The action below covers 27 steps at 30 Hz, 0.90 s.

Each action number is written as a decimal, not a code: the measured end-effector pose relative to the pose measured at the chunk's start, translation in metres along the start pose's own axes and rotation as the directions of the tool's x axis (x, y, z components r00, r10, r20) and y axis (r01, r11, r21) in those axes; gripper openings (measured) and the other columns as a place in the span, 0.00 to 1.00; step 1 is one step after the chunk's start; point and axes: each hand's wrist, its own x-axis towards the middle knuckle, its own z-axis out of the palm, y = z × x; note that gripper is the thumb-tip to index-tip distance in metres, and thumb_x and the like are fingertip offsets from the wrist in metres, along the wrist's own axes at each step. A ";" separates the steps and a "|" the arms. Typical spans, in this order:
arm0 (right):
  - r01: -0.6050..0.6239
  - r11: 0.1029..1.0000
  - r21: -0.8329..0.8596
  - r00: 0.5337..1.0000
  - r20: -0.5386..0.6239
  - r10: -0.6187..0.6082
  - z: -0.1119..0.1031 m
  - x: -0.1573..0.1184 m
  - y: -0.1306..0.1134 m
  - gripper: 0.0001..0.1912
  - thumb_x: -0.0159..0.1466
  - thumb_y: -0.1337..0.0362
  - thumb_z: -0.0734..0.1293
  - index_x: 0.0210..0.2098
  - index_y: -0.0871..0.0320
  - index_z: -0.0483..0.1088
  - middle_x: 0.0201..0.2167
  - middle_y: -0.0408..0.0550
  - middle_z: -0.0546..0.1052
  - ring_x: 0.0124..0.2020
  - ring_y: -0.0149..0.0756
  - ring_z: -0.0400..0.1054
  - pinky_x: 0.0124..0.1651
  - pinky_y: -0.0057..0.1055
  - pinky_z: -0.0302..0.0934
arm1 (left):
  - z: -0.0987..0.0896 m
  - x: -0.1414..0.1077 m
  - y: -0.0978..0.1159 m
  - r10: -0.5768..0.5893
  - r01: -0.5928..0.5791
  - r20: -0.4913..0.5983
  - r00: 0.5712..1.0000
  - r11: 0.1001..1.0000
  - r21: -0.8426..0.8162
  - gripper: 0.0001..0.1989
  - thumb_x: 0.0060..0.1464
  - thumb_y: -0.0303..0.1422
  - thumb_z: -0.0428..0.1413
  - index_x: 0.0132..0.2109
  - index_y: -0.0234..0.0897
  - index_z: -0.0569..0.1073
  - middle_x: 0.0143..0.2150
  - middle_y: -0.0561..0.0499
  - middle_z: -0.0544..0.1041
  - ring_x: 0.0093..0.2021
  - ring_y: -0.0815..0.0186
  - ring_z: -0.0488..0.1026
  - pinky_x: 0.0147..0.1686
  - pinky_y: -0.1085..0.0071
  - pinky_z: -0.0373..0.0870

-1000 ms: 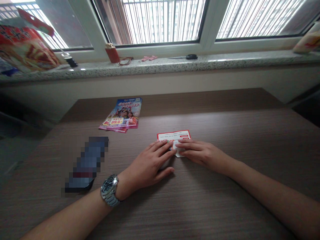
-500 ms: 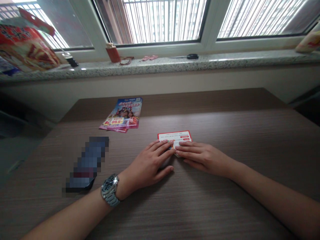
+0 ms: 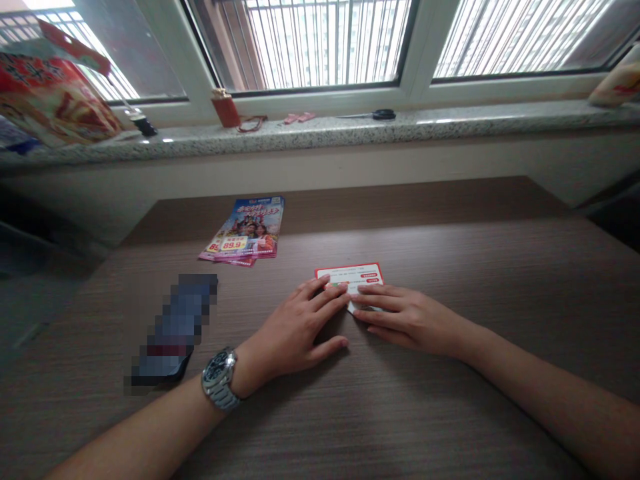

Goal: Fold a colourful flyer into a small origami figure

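Note:
A white card with a red border lies flat on the brown wooden table. My left hand, with a metal watch on its wrist, rests open over the card's near left part, thumb out to the side on the table. From the right, my right hand lies open with its fingers stretched over the card's near right part. The fingertips of both hands almost meet on the card and hide its near edge partly.
A small stack of colourful flyers lies behind my left hand. Left of the watch is a pixelated dark phone-like object. On the granite sill are scissors, a red-brown container and a food package.
My left hand's fingers have shifted slightly and spread a little more. The right hand's fingers have moved slightly on the card.

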 end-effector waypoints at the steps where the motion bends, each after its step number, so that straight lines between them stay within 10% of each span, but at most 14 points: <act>1: -0.006 1.000 0.005 1.000 -0.001 0.006 0.000 0.000 0.000 0.19 0.70 0.67 0.66 0.60 0.56 0.71 0.62 0.54 0.73 0.66 0.48 0.63 0.66 0.48 0.63 | 0.000 0.000 0.000 0.000 0.000 -0.005 1.000 1.000 -0.001 0.33 0.64 0.48 0.55 0.71 0.44 0.57 0.71 0.46 0.63 0.73 0.49 0.52 0.69 0.47 0.56; 27: 0.008 0.998 -0.062 0.999 0.048 -0.005 -0.001 0.000 -0.003 0.17 0.72 0.65 0.63 0.58 0.59 0.73 0.63 0.56 0.72 0.66 0.47 0.64 0.67 0.46 0.62 | 0.001 -0.001 0.004 -0.023 0.022 0.007 1.000 0.998 0.051 0.34 0.65 0.47 0.53 0.72 0.42 0.55 0.73 0.48 0.60 0.73 0.49 0.51 0.71 0.48 0.51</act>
